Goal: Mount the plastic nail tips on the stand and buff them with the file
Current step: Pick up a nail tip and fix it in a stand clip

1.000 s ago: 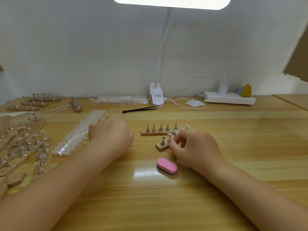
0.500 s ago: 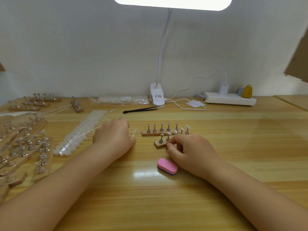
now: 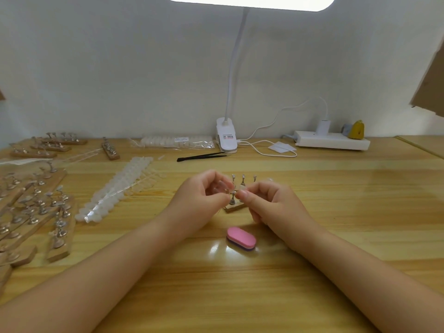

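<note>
The label on the lamp clip (image 3: 227,137) is too small to read. Above the small stand (image 3: 235,205), the left hand (image 3: 204,198) and right hand (image 3: 269,203) meet, fingers curled, together pinching a clear nail tip (image 3: 240,188). The pink file (image 3: 241,237) lies on the surface (image 3: 336,212) just nearer than the stand.

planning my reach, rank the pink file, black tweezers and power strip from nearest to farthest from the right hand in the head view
From the right hand:
1. pink file, just below it, toward the person.
2. black tweezers, farther back, to the left.
3. power strip, at the wall, back right.
</note>
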`<state>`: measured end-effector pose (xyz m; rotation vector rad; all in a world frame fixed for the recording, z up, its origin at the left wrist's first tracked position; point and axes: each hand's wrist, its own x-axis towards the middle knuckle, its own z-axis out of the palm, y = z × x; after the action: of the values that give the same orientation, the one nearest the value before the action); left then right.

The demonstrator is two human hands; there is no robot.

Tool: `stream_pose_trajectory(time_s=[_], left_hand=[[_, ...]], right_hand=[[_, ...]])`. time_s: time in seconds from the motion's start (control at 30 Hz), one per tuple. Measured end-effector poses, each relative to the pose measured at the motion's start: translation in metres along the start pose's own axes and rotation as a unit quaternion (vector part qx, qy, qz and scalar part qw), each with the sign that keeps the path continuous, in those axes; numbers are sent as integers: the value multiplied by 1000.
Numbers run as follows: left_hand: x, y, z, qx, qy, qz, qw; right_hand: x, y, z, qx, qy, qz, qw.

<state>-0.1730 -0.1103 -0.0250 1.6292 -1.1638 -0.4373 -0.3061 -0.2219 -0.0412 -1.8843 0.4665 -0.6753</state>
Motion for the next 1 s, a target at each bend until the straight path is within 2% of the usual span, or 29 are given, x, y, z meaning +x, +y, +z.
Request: stream_pose_trajectory(time_s=[0.3, 0.4, 0.43, 0.5, 0.57, 0.6, 0.63, 0.7, 0.77, 0.8, 0.87, 1.0], left_hand=[[-1, -10, 7, 0, 33, 41, 999], [-4, -12, 11, 86, 87, 106, 987], [-4, -12, 10, 158, 110, 150, 970], [-6, -12, 9, 307, 144, 241, 909], [-5, -11, 8, 377, 155, 292, 865], [-5, -12, 7, 388, 153, 297, 859], [-4, -11, 6, 384, 144, 287, 866], [-4, -9, 5, 325, 113, 233, 910], [0, -10, 3, 179, 62, 135, 972], [1, -10, 3, 98, 38, 80, 991], [3, -11, 2, 21, 24, 18, 999], [3, -11, 5, 67, 40, 17, 997]], right_hand=[[0, 1, 1, 21, 4, -5, 1000], [0, 2, 2, 15, 7, -15, 1000], [0, 2, 2, 15, 8, -15, 1000], [0, 4, 2, 16, 9, -13, 1000], [1, 5, 2, 21, 10, -13, 1000], [1, 6, 3, 21, 10, -14, 1000], [1, 6, 3, 18, 8, -17, 1000], [1, 6, 3, 8, -1, -26, 1000], [2, 6, 2, 3, -11, -31, 999], [2, 7, 2, 4, -15, -31, 999], [3, 7, 1, 7, -19, -29, 999], [3, 8, 2, 6, -18, -27, 999]])
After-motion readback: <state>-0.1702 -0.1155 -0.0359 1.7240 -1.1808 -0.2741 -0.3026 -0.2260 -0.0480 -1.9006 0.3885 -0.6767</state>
